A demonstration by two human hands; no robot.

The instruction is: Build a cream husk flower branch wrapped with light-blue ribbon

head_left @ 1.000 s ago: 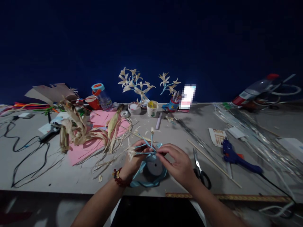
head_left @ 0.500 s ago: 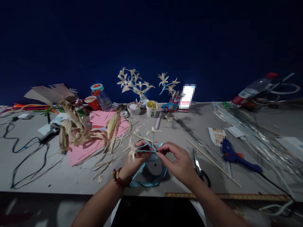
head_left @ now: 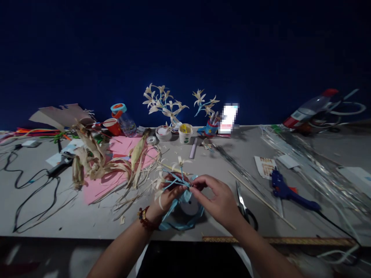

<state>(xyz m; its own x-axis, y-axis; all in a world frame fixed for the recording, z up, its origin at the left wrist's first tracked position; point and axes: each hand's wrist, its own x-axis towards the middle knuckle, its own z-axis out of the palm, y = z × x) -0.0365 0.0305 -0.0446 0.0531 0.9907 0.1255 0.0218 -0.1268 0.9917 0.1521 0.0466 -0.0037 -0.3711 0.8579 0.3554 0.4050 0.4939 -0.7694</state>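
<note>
Between my hands are pale husk flowers (head_left: 181, 162) on thin stems (head_left: 177, 180) wrapped in light blue. My left hand (head_left: 171, 195), with a beaded bracelet at its wrist, is closed round the stems. My right hand (head_left: 216, 195) pinches at the stems' lower end, where light blue ribbon (head_left: 187, 196) shows; exactly what its fingertips grip is too small to make out, though the ribbon runs into them. Below both hands lies a ribbon spool (head_left: 189, 206), partly hidden, with loose blue ribbon looped around it on the table.
Scissors (head_left: 245, 206) and a blue glue gun (head_left: 290, 193) lie to the right, near a thin stick (head_left: 262, 199). Dried corn husks (head_left: 101, 166) cover pink paper (head_left: 95, 189) on the left. Finished flower sprays (head_left: 165, 102) stand behind cups. A ruler (head_left: 278, 240) lies along the front edge.
The flower stems have turned and shifted a little left in my left hand, and the upright flower moved left. My right hand stays close to the same spot, still pinching.
</note>
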